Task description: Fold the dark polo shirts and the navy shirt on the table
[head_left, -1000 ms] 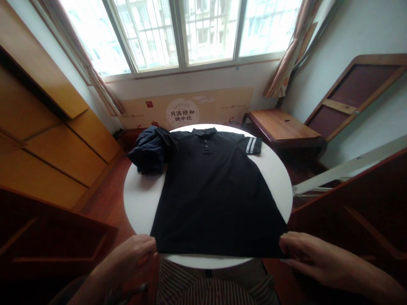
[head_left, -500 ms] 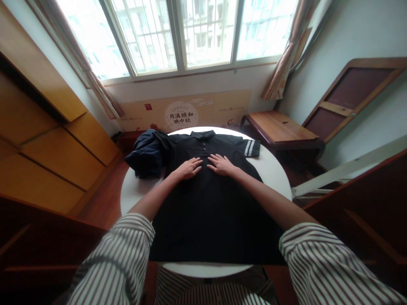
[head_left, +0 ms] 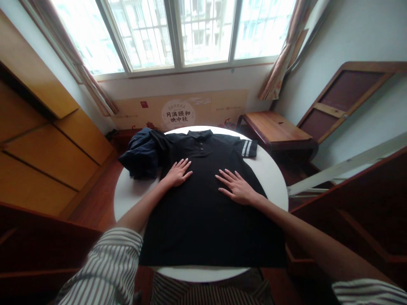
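Shirt (head_left: 210, 228), blk, lies face up on round white table (head_left: 127, 201), hem toward person, collar end at far side. Hem corners stick out past table rim L + R; rim shows below hem in middle. Striped clothes (head_left: 210, 294) of person visible just below that edge. L striped sleeve (head_left: 104, 262) is up the forearm; R striped sleeve (head_left: 365, 292) only partly in frame, bottom R corner. Dark wood panels (head_left: 359, 216) flank table, both sides.

R hand (head_left: 237, 186): palm down on shirt front, R of center, fingers spread w/ gaps btwn them, no pinch. L hand (head_left: 178, 173): palm down, L of center, a bit farther up; fingers slightly spread, thumb out to side, no pinch. Hands well apart, bare cloth btwn.

Dk blue cloth bundle (head_left: 140, 154) sits on table's L side, against shirt's shoulder; sleeve on that side can't be made out. Other sleeve lies out flat, w/ 2 white stripes nr cuff. Short button row runs down from collar (head_left: 200, 134).

Beyond table: low wooden bench (head_left: 276, 127) to R, yellow-brown cabinet (head_left: 54, 156) to L. Poster (head_left: 152, 111) w/ Chinese text on low wall. Far end: barred window (head_left: 203, 34), curtains (head_left: 276, 72) at each side.
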`<state>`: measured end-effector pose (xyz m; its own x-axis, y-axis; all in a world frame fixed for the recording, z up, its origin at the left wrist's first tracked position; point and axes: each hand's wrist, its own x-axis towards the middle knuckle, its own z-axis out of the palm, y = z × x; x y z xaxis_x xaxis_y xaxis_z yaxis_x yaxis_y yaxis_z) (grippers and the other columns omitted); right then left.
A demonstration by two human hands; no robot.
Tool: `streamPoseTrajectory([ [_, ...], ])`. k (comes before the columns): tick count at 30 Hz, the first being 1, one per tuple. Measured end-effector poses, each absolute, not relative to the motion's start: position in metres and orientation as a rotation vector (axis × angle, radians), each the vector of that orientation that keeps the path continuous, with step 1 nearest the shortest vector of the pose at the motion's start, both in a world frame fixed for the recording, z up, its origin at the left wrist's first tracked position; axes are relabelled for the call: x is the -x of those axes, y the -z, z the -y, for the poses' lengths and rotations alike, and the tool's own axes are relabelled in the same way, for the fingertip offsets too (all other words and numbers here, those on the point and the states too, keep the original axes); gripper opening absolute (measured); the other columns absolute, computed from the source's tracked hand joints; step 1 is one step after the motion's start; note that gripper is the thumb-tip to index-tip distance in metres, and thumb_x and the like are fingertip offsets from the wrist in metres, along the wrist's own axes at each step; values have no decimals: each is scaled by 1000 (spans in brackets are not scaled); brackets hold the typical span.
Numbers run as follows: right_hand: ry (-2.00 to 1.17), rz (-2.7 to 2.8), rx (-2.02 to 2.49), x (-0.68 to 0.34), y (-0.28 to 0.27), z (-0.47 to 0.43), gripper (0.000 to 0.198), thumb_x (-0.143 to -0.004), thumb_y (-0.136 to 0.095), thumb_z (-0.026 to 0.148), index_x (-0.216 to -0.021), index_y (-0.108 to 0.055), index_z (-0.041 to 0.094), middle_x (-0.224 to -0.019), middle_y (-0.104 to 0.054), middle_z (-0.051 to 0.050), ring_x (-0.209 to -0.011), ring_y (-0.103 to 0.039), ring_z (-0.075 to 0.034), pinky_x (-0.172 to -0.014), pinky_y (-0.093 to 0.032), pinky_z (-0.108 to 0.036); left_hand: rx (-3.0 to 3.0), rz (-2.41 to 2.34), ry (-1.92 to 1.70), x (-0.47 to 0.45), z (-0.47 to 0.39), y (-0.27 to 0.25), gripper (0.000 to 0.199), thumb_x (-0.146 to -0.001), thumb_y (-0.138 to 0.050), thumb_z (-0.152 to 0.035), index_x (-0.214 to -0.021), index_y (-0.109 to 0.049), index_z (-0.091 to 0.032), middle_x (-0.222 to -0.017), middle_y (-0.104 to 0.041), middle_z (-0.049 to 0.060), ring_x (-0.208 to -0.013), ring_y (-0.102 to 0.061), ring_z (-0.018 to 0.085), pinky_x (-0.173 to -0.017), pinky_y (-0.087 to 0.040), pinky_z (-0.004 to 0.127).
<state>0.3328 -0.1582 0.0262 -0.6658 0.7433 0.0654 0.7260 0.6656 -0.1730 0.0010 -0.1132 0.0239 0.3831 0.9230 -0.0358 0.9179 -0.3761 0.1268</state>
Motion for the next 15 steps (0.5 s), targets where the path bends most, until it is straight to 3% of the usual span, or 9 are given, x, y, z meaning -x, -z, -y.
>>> streamPoseTrajectory([
  [6, -195, 2758, 1068, -355, -24, 204, 61, -100, -39, 53, -156, -28, 30, -163, -22, -6, -149, -19, -29, -119, -17, -57, -2564, -1657, -92, 19, 176, -21, 68, -100, -29, -57, -157, -23, -20, -164, -16, 9, -151, -14, 26, -121, -15, 48],
  [9, -295, 2729, 1036, -360, -27, 215, 61, -98, -45, 52, -153, -35, 28, -161, -30, -7, -148, -23, -30, -118, -18, -58, -2589, -1660, -127, 29, 203, -20, 68, -100, -29, -56, -157, -23, -20, -163, -18, 10, -151, -16, 26, -121, -17, 49],
  [11, -464, 2584, 1057, -362, -34, 208, 57, -94, -52, 51, -145, -49, 24, -151, -46, -10, -141, -39, -29, -116, -29, -53, -2595, -1660, -146, 33, 214, -19, 68, -100, -30, -56, -157, -23, -20, -163, -19, 9, -151, -18, 26, -120, -18, 49],
  [13, -622, 2269, 1185, -367, -45, 184, 48, -92, -56, 47, -129, -62, 18, -131, -63, -13, -122, -58, -27, -105, -45, -44, -2588, -1668, -154, 34, 220, -18, 68, -100, -30, -57, -157, -23, -21, -163, -20, 8, -151, -19, 26, -120, -20, 49],
  [15, -678, 1870, 1409, -376, -57, 148, 37, -92, -56, 40, -113, -67, 12, -112, -70, -14, -101, -66, -24, -91, -53, -37, -2581, -1678, -166, 34, 221, -17, 68, -100, -30, -57, -157, -24, -21, -163, -22, 8, -150, -20, 26, -120, -21, 49],
])
